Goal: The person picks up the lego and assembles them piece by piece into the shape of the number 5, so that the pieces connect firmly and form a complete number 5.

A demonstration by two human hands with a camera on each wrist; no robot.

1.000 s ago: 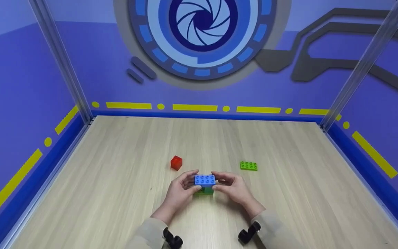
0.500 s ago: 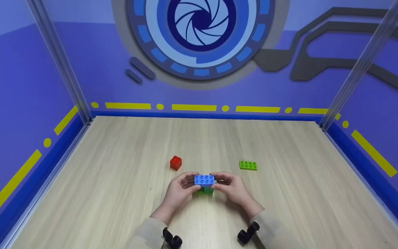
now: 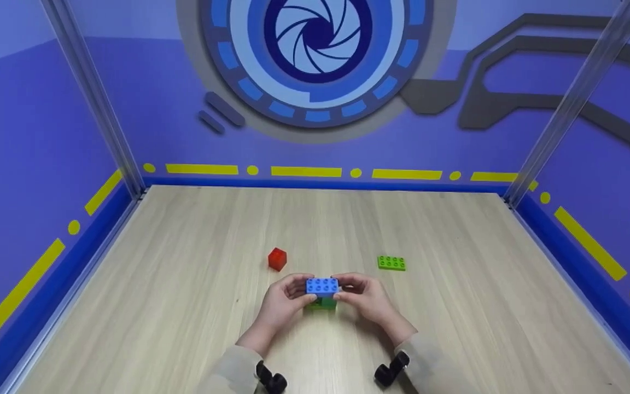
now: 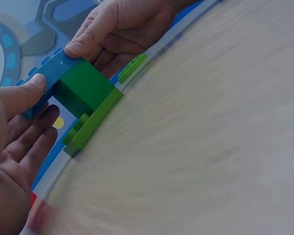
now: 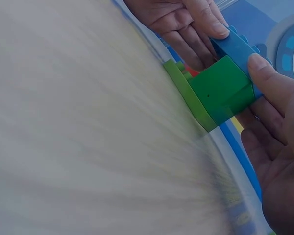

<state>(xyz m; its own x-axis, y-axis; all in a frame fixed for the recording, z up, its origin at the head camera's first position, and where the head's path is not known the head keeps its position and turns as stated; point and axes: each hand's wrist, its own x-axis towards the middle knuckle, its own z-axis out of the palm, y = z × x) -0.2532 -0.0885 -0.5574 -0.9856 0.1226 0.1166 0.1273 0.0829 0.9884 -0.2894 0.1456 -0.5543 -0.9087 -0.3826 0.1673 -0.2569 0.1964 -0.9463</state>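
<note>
A blue toy building brick (image 3: 322, 287) with two rows of studs tops a small stack in front of the person. Under it sits a dark green block (image 4: 83, 85), which stands on a light green flat brick (image 4: 95, 120) on the table. My left hand (image 3: 282, 301) pinches the left end of the blue brick, thumb on the near side. At the opposite end, my right hand (image 3: 367, 298) pinches it the same way. In the left wrist view the blue brick overhangs the green block on the left, above bare studs of the flat brick.
Beyond my left hand lies a red brick (image 3: 277, 259). A second light green flat brick (image 3: 391, 263) lies past my right hand. The wooden table (image 3: 184, 235) is bounded by blue-purple walls (image 3: 129, 109) at the back and both sides.
Both hands keep their pinch on the blue brick over the stack. Hardly anything else differs, apart from a slight shift of the whole head view.
</note>
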